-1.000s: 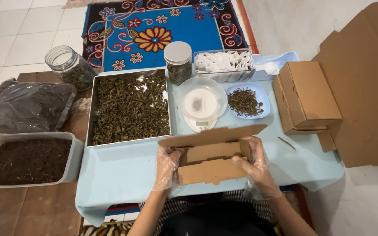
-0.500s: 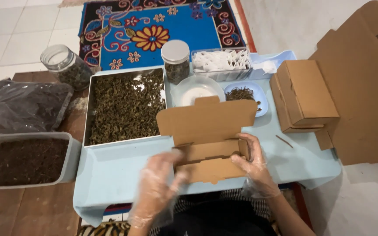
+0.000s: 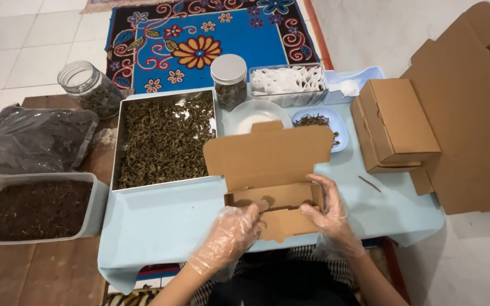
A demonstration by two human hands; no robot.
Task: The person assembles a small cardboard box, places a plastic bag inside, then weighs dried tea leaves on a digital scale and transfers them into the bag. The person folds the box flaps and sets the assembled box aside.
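Folding a small cardboard box (image 3: 273,195) into shape is the step in hand, judged from the raised lid and half-formed walls. The box rests at the near edge of the light blue table (image 3: 160,226), directly before the person. The left hand (image 3: 231,232), in a clear plastic glove, curls its fingers against the box's front left corner. The right hand (image 3: 327,212), also gloved, grips the right wall, fingers partly closed around it. The next move likely calls for tucking the front flap in while both walls are kept upright. Farther back lie a metal tray of dried leaves (image 3: 163,141), a white bowl (image 3: 256,116), a lidded jar (image 3: 229,82) and two finished boxes (image 3: 395,124).
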